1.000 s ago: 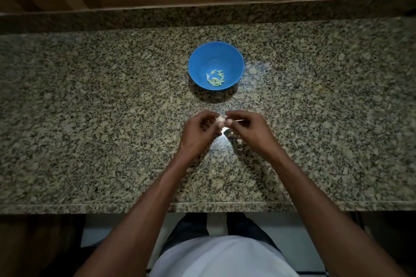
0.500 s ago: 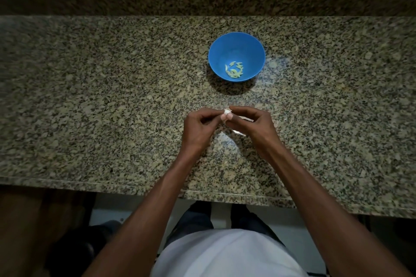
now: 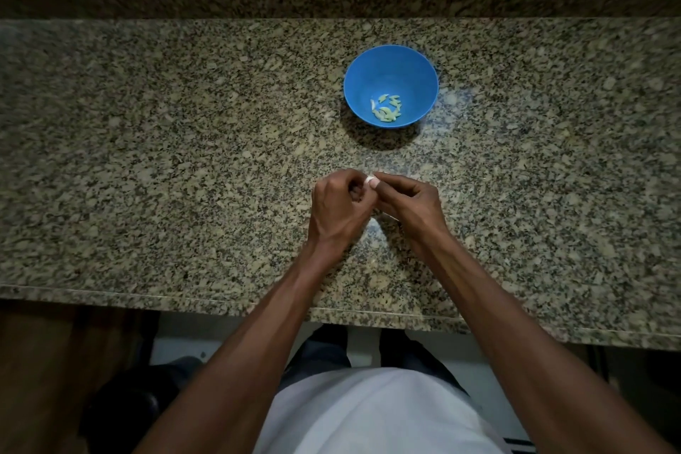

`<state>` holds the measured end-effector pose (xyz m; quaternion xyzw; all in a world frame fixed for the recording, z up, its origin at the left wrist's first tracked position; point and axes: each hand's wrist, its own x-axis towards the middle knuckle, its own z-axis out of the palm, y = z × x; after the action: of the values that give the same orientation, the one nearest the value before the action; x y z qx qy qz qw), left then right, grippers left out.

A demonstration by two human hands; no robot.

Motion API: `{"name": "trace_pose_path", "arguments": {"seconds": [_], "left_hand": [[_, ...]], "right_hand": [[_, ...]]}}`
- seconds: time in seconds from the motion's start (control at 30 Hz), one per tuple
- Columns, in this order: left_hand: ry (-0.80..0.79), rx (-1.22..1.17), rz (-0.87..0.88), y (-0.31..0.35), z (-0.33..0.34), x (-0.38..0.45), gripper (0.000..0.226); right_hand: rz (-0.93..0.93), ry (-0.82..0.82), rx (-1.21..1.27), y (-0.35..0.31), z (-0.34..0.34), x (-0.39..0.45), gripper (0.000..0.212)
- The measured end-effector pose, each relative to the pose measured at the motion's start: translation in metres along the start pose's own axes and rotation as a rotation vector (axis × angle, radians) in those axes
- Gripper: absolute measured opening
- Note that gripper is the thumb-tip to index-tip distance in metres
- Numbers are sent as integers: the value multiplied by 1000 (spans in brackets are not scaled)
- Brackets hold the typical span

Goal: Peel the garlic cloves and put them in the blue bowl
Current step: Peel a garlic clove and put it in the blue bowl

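both hands [image 3: 376, 201] pinch a mostly hidden, seemingly white garlic clove [image 3: 369, 179].

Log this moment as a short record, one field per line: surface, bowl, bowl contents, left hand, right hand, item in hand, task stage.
surface: speckled granite counter
bowl: blue bowl, upright, beyond the hands and apart from them
bowl contents: small heap of peeled cloves
left hand: left hand, fingers curled, pinching the garlic clove
right hand: right hand, fingertips pinching the same clove
item in hand: garlic clove, pale, mostly hidden by fingers
task stage: clove held above the counter, not yet in the bowl
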<state>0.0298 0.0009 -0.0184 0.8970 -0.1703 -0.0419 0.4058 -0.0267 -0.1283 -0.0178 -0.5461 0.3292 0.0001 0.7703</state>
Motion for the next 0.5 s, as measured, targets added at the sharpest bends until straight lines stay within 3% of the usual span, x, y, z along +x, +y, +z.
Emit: {"name": "trace_pose_path", "arguments": {"seconds": [0.1,0.23,0.37,0.5], "left_hand": [[7,-156,-224,1,3,-3,8],[-34,-515,-568,-13,-2,-6,9],[-70,-771,-648,-17,-13,-8,16],[-80,-845,-646,-18,-17,-8,15]], "right_hand": [[-44,57,-119,-2,0,3,23],[-255,66,-599,-6,-12,14,33],[-477,-3,-1045,0,-18,25,24],[-519,74,-929,-7,-15,16,28]]}}
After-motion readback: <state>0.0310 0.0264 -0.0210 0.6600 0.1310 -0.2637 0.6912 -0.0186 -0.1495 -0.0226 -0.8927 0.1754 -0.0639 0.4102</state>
